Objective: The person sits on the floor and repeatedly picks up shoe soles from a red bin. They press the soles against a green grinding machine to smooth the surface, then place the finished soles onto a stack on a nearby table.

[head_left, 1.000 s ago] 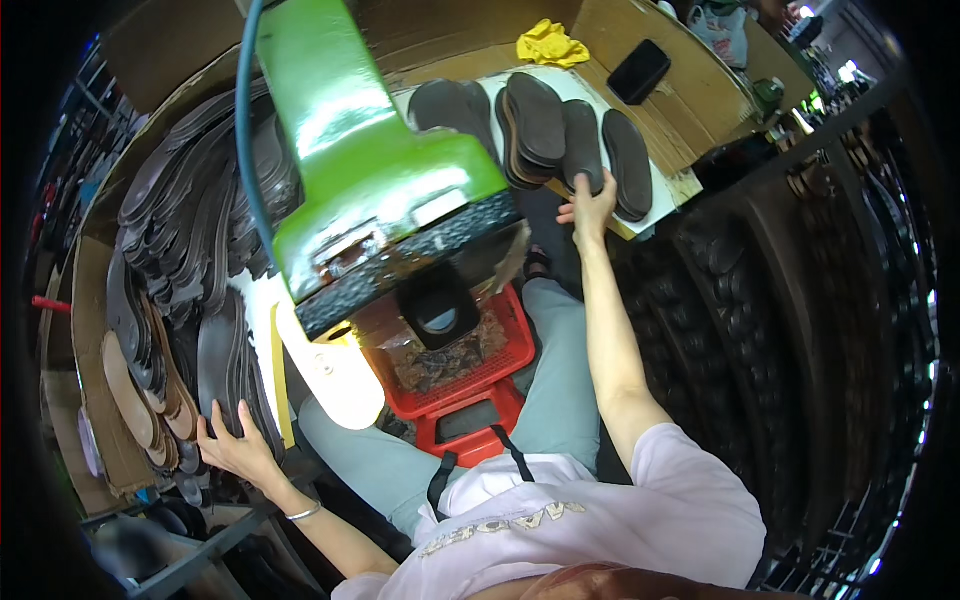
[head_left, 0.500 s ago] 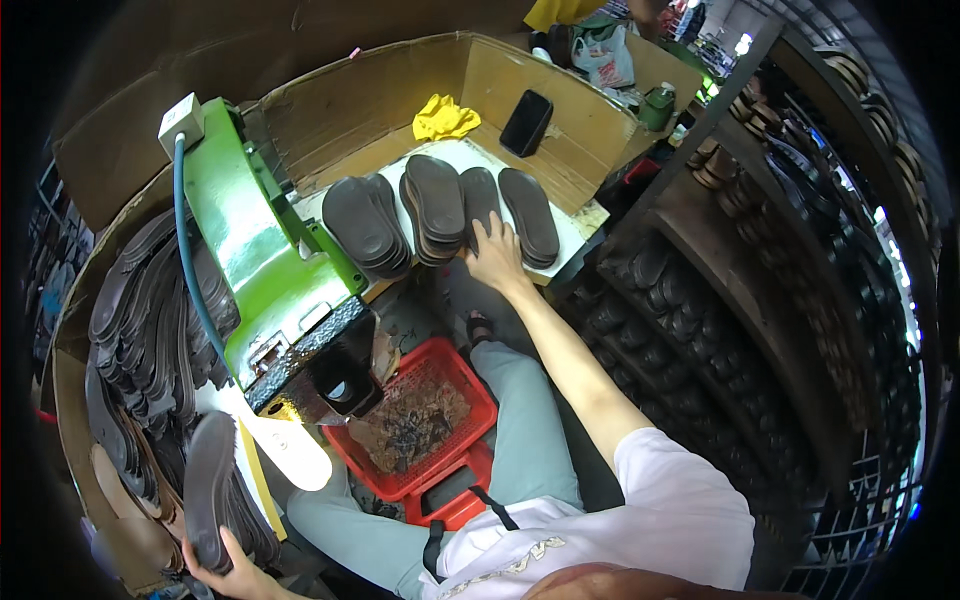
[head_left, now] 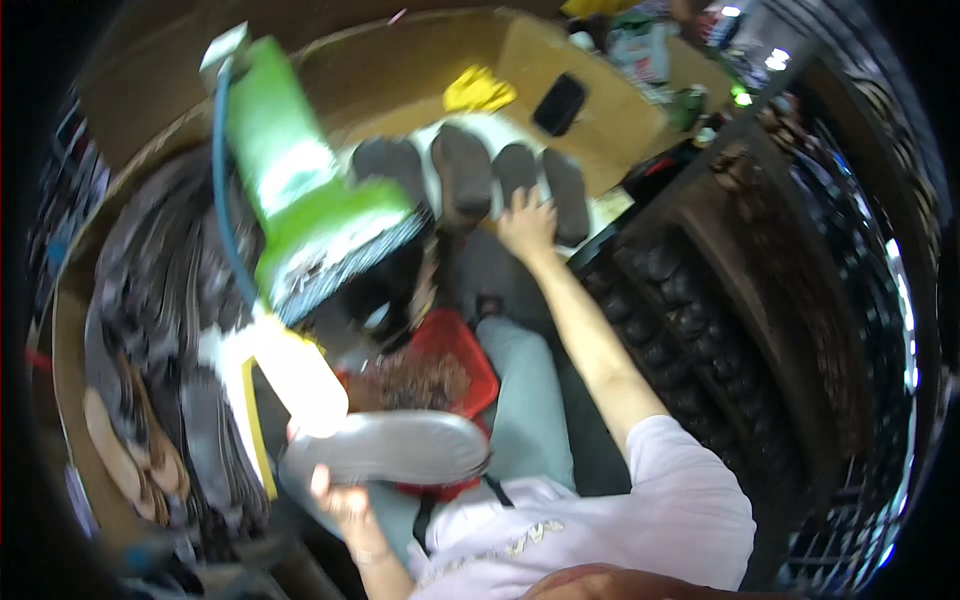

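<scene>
A dark grey shoe sole (head_left: pixel 400 447), shiny and blurred by motion, lies crosswise in front of my lap. My left hand (head_left: pixel 345 508) grips it near its left end, with the thumb on top. Out to the right, my right hand (head_left: pixel 527 222) rests with spread fingers on another dark sole (head_left: pixel 516 168). That sole lies on a pale board among stacked soles: one stack (head_left: pixel 462 170) just left, another (head_left: pixel 392 165) farther left, partly behind the machine, and one (head_left: pixel 567 195) on the right.
A green machine (head_left: pixel 330 190) with a blue cable stands at centre left, above a red basket (head_left: pixel 478 362) of scraps. Many soles (head_left: pixel 150 270) fill the left side. A yellow cloth (head_left: pixel 478 90) and a black phone-like object (head_left: pixel 559 104) lie behind the board. Shelves (head_left: pixel 720 290) stand right.
My left hand has lifted a sole from the lower-left pile and brought it rightward over my lap, turning it crosswise. My right hand stays on its sole. The whole view has shifted.
</scene>
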The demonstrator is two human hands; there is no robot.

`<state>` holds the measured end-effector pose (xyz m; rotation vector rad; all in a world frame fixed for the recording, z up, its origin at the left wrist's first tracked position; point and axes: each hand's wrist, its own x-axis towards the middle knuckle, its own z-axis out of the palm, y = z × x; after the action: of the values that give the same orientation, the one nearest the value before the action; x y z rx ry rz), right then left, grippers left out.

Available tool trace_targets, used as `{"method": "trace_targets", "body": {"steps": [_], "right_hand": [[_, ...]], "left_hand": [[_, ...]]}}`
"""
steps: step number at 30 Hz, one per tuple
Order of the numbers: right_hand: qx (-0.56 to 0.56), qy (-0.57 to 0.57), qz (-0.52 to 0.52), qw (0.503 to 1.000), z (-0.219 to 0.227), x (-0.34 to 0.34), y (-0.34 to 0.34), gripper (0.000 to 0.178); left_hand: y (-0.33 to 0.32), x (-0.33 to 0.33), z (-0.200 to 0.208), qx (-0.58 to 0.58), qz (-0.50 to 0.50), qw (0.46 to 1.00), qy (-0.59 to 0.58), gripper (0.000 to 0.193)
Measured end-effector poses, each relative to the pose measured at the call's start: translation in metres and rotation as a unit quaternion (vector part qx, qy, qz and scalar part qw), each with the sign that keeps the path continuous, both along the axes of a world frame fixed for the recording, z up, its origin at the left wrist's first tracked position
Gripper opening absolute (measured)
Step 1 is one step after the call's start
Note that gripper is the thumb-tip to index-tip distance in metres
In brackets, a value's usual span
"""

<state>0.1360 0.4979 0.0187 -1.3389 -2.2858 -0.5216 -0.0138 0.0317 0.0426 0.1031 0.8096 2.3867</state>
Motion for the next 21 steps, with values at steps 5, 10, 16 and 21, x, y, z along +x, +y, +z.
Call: {"method": "trace_targets", "body": {"steps": [5, 10, 16, 21], "right_hand": [[-0.328, 0.208, 0.186, 0.902, 0.013, 0.022, -0.134, 0.068], [-0.879, 0.289, 0.18, 0.332, 0.009, 0.087, -0.281, 0.053], [-0.758, 0.479, 0.173, 0.407, -0.003, 0.087, -0.333, 0.03], [-0.769, 0.49, 0.172, 0.373, -0.011, 0.065, -0.353, 0.044]], "left_hand": [[0.037, 0.013, -0.04, 0.037, -0.149, 0.987, -0.055, 0.075], [0.056, 0.021, -0.018, 0.087, -0.271, 0.958, -0.026, 0.094], [0.081, 0.05, 0.018, -0.264, -0.232, 0.904, 0.245, 0.031], [0.107, 0.03, 0.037, -0.318, -0.181, 0.858, 0.36, 0.019]]}}
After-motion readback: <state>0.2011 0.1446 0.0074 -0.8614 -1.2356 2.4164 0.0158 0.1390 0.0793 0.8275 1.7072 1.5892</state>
